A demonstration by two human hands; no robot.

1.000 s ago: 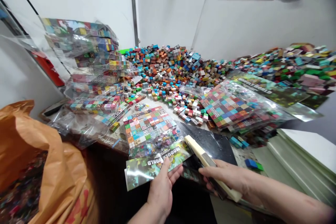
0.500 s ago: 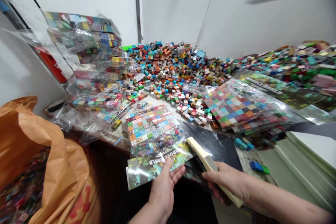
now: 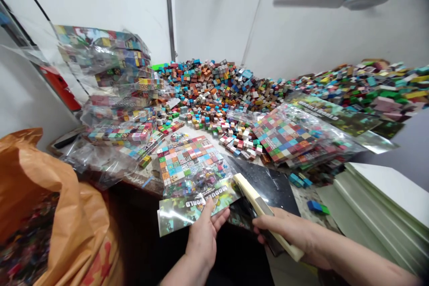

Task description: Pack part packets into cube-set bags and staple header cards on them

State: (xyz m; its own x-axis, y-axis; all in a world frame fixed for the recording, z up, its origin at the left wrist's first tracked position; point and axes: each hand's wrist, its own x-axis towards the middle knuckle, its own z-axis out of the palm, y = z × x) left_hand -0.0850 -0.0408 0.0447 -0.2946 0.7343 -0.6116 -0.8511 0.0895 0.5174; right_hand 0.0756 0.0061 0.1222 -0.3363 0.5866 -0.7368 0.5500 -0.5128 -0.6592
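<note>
My left hand (image 3: 203, 239) pinches a folded printed header card (image 3: 187, 211) at the near edge of a clear plastic bag. Its thumb lies on the card's face. Inside the bag, a flat block of small colourful printed cubes (image 3: 182, 161) rests on the table, with small mixed pieces below it. A long cream stapler (image 3: 254, 199) is wrapped in my right hand (image 3: 284, 230). Its front end lies at the card's right edge; I cannot tell whether the jaws grip the card. A black board (image 3: 275, 183) lies under the stapler.
At the left, bagged cube sets (image 3: 117, 98) are stacked high. A heap of loose cubes (image 3: 214, 80) fills the back. More bagged sets (image 3: 284, 134) lie at the right, near pale green folded sheets (image 3: 365, 214). An orange sack (image 3: 77, 214) stands front left. A fan (image 3: 365, 0) hangs above.
The whole view has shifted slightly, so things appear a little further left. Both hands keep their hold on the card and the stapler, with almost no relative movement.
</note>
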